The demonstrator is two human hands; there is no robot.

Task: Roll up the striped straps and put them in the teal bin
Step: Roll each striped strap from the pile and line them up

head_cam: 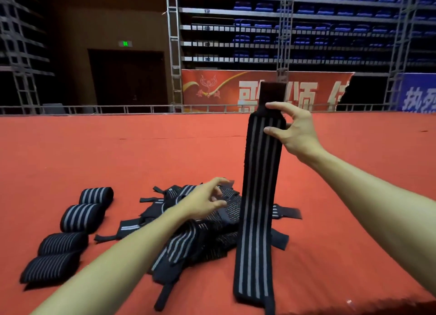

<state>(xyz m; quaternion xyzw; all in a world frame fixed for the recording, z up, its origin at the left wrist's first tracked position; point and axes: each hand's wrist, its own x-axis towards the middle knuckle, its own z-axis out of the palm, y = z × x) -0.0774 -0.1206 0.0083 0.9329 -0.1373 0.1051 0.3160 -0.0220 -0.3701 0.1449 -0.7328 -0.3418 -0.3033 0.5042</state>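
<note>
Right hand (295, 132) pinches striped strap (258, 196) near its top; left hand (204, 199) seems relaxed.

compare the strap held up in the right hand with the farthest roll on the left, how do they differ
The held strap hangs unrolled at full length; the far roll is wound into a tight cylinder. The held strap is pinched near its top by the right hand; the far roll lies untouched on the red carpet. Both are black with grey stripes.
</note>
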